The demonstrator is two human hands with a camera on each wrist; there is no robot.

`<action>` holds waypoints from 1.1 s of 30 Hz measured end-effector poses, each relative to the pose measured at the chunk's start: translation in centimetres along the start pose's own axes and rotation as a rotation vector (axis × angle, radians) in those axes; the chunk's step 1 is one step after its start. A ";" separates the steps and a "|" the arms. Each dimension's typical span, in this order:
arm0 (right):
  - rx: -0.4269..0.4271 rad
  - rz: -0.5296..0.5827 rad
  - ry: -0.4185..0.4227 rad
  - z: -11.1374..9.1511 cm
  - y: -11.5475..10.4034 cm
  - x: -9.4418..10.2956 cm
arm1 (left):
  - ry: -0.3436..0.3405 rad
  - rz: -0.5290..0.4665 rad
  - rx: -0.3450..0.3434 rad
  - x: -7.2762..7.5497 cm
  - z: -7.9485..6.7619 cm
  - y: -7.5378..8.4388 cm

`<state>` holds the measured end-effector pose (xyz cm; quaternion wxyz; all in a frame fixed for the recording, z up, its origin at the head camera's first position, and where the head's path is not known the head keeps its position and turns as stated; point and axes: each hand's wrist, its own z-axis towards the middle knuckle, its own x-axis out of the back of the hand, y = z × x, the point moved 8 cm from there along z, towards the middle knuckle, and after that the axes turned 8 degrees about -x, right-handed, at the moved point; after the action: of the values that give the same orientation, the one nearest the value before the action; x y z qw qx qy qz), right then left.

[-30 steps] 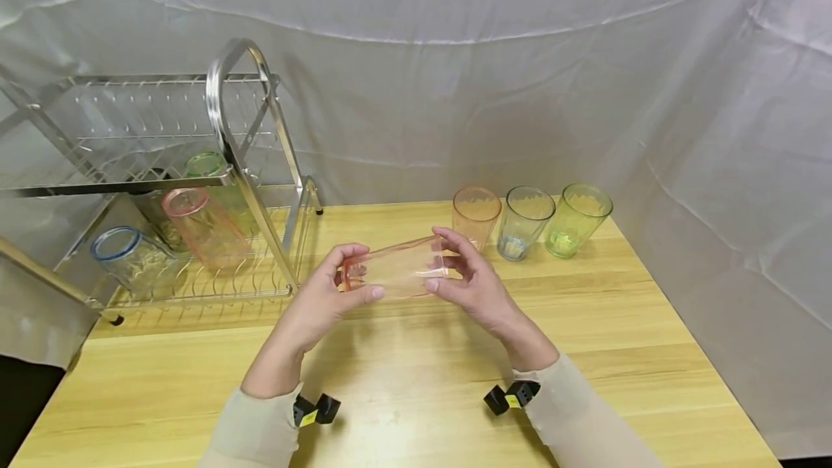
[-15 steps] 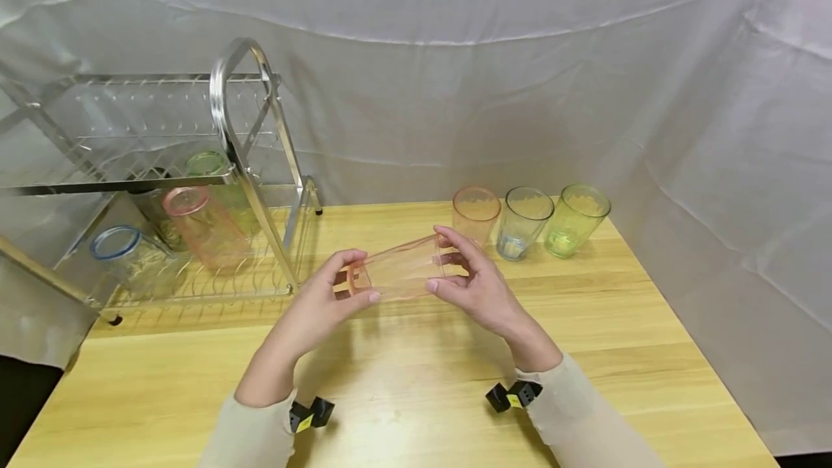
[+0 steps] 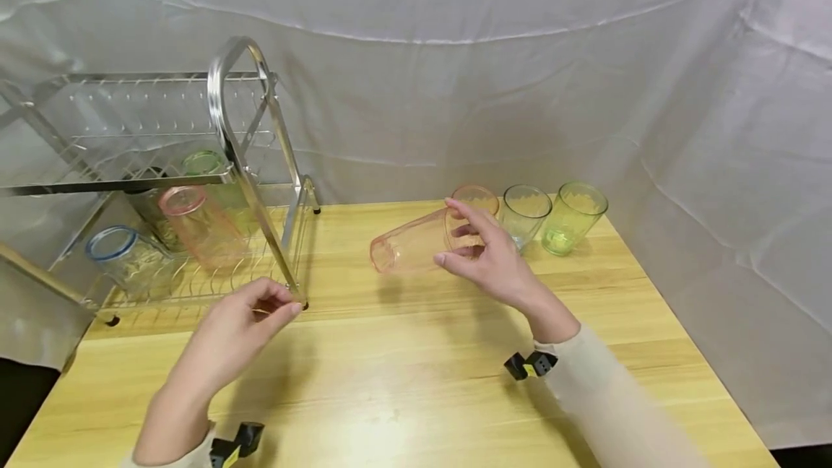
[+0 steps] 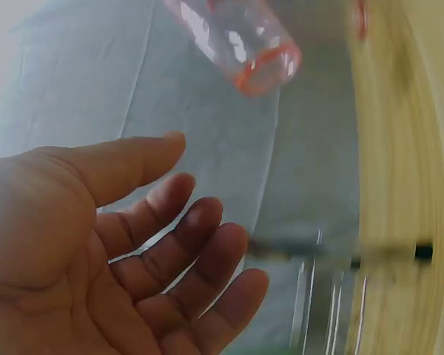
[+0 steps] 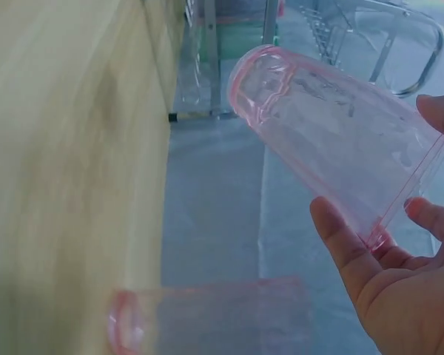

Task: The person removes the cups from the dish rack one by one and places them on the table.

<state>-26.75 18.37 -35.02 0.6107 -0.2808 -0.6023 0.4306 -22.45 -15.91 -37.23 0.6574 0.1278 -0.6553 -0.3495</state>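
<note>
My right hand (image 3: 500,262) grips a clear pink drinking glass (image 3: 416,243) by its rim end, thumb on one side and fingers on the other. The glass is tilted above the table, its thick base (image 5: 263,85) pointing left toward the rack. Apart from it, my left hand (image 3: 230,334) hovers by the front corner of the dish rack (image 3: 286,266), fingers loosely bent with nothing between them. In the left wrist view that hand (image 4: 126,244) is relaxed, and the pink glass (image 4: 244,52) is some way off.
Behind my right hand stand an upright pink glass (image 3: 477,201), a clear dark-rimmed glass (image 3: 525,208) and a yellow-green glass (image 3: 572,219). The rack's lower tier holds upside-down glasses: blue-rimmed (image 3: 126,258), pink (image 3: 204,230), green (image 3: 234,201) and a dark one (image 3: 152,215).
My left hand has let go of the glass's base end and moved left and nearer to me. My right hand, alone on the glass, has moved slightly right and away from me.
</note>
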 end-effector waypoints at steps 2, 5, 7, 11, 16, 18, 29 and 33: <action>0.019 -0.048 0.000 0.6 -0.6 0.4 | 0.018 0.069 0.027 1.0 -0.3 -1.1; 0.046 -0.122 0.001 1.6 -1.5 0.9 | 0.050 0.157 0.043 2.2 -0.2 -2.6; 0.067 -0.185 -0.001 2.4 -2.2 1.3 | 0.090 0.188 0.018 2.6 0.0 -3.3; 0.086 -0.356 -0.015 3.9 -3.2 1.8 | 0.127 0.213 -0.029 2.7 0.7 -4.3; 0.087 -0.533 -0.034 5.6 -3.7 1.7 | 0.068 0.191 -0.049 1.8 1.7 -5.4; 0.075 -0.570 -0.045 6.3 -3.6 1.5 | 0.041 0.179 -0.040 1.3 1.9 -5.8; 0.045 -0.759 -0.093 9.0 -1.5 0.1 | -0.026 0.160 -0.014 0.2 2.7 -6.8; 0.063 -0.825 -0.129 9.5 -1.3 -0.6 | -0.037 0.162 -0.007 -0.3 3.0 -7.2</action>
<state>-35.74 15.52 -33.09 0.7014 0.0305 -0.6877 0.1848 -27.37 -20.08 -41.60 0.6717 0.0654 -0.6743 -0.2997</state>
